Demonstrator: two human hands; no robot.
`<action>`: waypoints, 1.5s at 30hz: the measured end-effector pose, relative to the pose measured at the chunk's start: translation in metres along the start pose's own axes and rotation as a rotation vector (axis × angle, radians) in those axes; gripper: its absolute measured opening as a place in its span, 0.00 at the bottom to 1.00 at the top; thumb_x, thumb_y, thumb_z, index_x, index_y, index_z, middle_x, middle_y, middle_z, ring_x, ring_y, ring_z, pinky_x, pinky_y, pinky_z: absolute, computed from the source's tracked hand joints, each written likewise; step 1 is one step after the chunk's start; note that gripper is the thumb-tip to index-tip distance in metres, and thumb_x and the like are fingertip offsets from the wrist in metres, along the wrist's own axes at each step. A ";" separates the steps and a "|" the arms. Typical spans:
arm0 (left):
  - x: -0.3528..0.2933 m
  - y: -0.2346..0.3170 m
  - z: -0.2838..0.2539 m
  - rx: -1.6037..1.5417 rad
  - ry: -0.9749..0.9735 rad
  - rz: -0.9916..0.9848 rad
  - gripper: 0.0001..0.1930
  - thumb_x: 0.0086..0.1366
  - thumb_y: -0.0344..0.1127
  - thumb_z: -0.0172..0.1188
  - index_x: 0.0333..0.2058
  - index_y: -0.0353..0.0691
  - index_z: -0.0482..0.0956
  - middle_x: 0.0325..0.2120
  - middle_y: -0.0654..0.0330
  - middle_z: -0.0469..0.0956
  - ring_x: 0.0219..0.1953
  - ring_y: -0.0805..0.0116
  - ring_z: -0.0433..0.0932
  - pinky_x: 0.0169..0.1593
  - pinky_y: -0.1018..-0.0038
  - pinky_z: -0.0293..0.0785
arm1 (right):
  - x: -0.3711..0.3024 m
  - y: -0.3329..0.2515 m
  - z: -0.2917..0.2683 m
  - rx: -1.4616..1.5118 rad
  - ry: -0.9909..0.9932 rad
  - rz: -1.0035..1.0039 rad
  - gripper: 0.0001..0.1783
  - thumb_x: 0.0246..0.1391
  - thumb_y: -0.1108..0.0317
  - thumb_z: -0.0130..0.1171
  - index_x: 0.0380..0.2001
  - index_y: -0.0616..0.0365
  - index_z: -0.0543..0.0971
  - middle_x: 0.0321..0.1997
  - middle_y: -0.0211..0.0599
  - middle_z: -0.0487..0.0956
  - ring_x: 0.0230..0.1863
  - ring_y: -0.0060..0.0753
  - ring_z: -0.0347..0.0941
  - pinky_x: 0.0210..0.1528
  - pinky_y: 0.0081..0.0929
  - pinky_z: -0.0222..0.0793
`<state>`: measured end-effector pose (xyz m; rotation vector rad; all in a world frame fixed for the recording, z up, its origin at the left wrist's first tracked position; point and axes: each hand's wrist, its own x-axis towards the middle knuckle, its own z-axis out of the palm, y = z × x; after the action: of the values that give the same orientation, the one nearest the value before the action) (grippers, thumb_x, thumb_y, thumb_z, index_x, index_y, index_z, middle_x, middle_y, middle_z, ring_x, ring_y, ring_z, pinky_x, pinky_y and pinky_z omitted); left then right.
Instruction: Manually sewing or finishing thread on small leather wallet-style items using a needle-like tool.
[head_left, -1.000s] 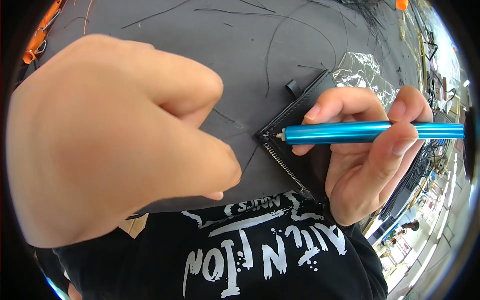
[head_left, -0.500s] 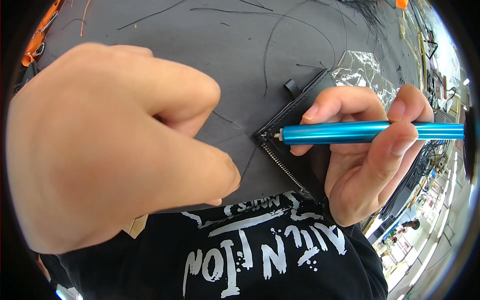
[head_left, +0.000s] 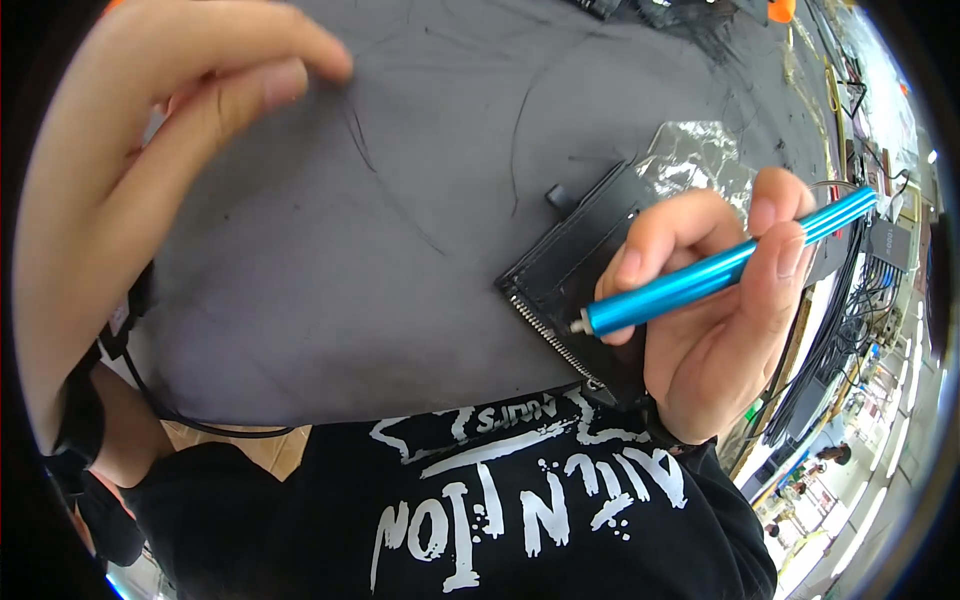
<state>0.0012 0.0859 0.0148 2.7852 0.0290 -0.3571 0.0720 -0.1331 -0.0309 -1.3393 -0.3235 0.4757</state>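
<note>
My right hand (head_left: 715,320) is closed around a metallic blue pen-shaped tool (head_left: 690,285) with a short pale tip. That tip points down-left, over a black leather-like pouch (head_left: 575,265) that lies tilted beneath the hand. Along the pouch's near-left edge runs a metal-toothed zipper (head_left: 545,325); a small black loop (head_left: 557,196) sticks out at its far side. At the upper left, my left hand (head_left: 215,95) has thumb and forefinger brought together. A thin black thread (head_left: 358,135) trails from the forefinger's tip. My right fingers partly hide the pouch.
Loose black threads (head_left: 520,130) lie on the dark grey work surface (head_left: 330,310). A crinkled clear plastic bag (head_left: 690,150) lies beyond the pouch. Black cables (head_left: 830,335) and a grey box (head_left: 890,245) line the right side. Another cable (head_left: 210,428) hangs at the near-left edge.
My left hand has swung away from the pouch to the upper left, with the thread trailing. The blue tool has tilted, its tip moving lower toward the zipper.
</note>
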 end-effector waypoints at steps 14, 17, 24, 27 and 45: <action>0.072 0.045 0.020 -0.169 0.117 0.418 0.12 0.48 0.21 0.57 0.34 0.37 0.75 0.29 0.58 0.64 0.31 0.65 0.68 0.34 0.75 0.65 | 0.016 0.002 -0.034 -0.002 0.118 -0.130 0.14 0.63 0.58 0.31 0.46 0.56 0.54 0.33 0.54 0.70 0.25 0.38 0.72 0.27 0.30 0.71; 0.075 0.042 0.020 -0.209 0.134 0.387 0.07 0.49 0.21 0.57 0.29 0.35 0.73 0.26 0.59 0.66 0.30 0.65 0.69 0.34 0.75 0.65 | 0.019 0.005 -0.035 -0.042 0.049 -0.152 0.14 0.64 0.59 0.30 0.47 0.56 0.53 0.34 0.56 0.70 0.27 0.40 0.73 0.30 0.31 0.72; 0.083 0.034 0.002 -0.134 0.212 0.431 0.09 0.49 0.19 0.54 0.31 0.35 0.72 0.29 0.61 0.69 0.32 0.68 0.69 0.37 0.77 0.64 | 0.023 0.005 -0.037 -0.128 0.042 -0.160 0.13 0.64 0.60 0.31 0.43 0.58 0.53 0.33 0.57 0.71 0.27 0.40 0.74 0.31 0.30 0.74; 0.080 0.031 0.005 -0.108 0.228 0.423 0.10 0.49 0.19 0.54 0.32 0.35 0.72 0.30 0.61 0.69 0.33 0.68 0.68 0.37 0.77 0.64 | 0.022 0.003 -0.034 -0.145 0.064 -0.146 0.13 0.63 0.60 0.31 0.42 0.59 0.53 0.33 0.58 0.71 0.27 0.40 0.74 0.31 0.30 0.74; 0.060 0.031 0.003 0.189 0.286 0.326 0.26 0.40 0.21 0.59 0.44 0.40 0.70 0.36 0.58 0.65 0.38 0.63 0.65 0.41 0.75 0.63 | 0.019 0.002 -0.043 0.211 0.205 -0.117 0.12 0.62 0.58 0.33 0.41 0.54 0.61 0.28 0.46 0.70 0.18 0.31 0.64 0.22 0.25 0.62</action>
<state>0.0605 0.0544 0.0069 2.9337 -0.4062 0.1263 0.1092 -0.1600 -0.0426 -1.1455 -0.1757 0.2636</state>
